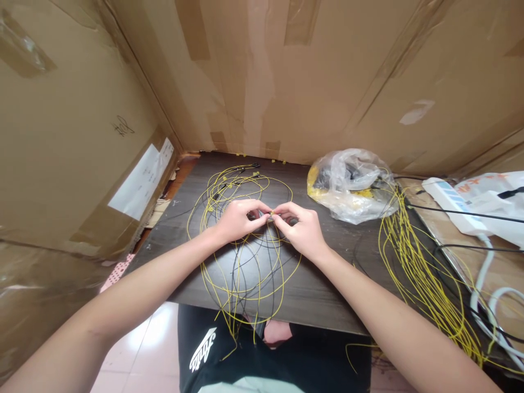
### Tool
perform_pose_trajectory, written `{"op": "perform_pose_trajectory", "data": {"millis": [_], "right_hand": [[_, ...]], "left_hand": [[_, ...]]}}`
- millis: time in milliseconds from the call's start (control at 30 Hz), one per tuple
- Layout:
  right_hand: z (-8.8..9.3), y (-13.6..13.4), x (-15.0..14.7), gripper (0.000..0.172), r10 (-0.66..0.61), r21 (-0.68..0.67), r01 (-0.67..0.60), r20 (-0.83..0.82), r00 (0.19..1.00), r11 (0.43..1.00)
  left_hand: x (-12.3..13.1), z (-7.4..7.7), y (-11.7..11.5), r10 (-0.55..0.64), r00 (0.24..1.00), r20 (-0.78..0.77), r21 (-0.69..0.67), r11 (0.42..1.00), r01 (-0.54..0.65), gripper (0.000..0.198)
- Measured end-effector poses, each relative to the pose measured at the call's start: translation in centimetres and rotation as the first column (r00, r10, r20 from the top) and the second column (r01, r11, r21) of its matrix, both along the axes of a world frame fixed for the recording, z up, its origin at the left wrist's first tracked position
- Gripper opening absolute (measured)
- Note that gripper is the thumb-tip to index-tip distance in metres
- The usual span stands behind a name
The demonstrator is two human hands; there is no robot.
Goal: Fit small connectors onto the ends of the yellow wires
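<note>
My left hand (pixel 239 218) and my right hand (pixel 301 226) meet fingertip to fingertip over the middle of the dark table. Both are closed in a pinch on a thin yellow wire (pixel 270 229); a small yellow bit shows between the fingertips, too small to make out fully. Under and around the hands spreads a loose tangle of yellow and black wires (pixel 245 299), some ends hanging over the table's front edge. Small black ends (pixel 256 165) and little yellow tags (pixel 256 174) show on the wires behind my left hand.
A clear plastic bag (pixel 352 185) with black and yellow contents sits at the back right. Beside it, a thick bundle of yellow wires (pixel 426 273) runs over the right edge. A white power strip (pixel 454 204) lies farther right. Cardboard walls (pixel 262 82) enclose the table (pixel 327 295).
</note>
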State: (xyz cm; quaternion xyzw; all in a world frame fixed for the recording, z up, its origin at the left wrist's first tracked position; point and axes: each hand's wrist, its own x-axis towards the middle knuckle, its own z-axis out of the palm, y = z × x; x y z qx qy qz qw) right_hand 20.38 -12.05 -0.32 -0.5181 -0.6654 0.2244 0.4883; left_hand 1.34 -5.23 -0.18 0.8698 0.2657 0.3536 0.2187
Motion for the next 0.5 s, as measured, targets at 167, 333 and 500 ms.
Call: {"op": "perform_pose_trajectory", "data": {"millis": [167,333,500], "right_hand": [[-0.01,-0.01,0.01,0.009,0.010,0.004,-0.010,0.032,0.999,1.000],[-0.05,0.07,0.02,0.011,0.006,0.010,-0.007,0.030,1.000,1.000],[-0.10,0.08,-0.10,0.010,0.010,0.008,-0.010,0.002,1.000,1.000]], "left_hand": [[-0.02,0.16,-0.13,-0.011,1.000,-0.005,0.077,0.997,0.012,0.012],[-0.03,0.05,-0.20,0.018,0.999,-0.041,0.118,0.993,-0.013,0.014],[0.02,-0.13,-0.17,0.028,0.999,-0.018,0.066,0.997,-0.027,0.014]]}}
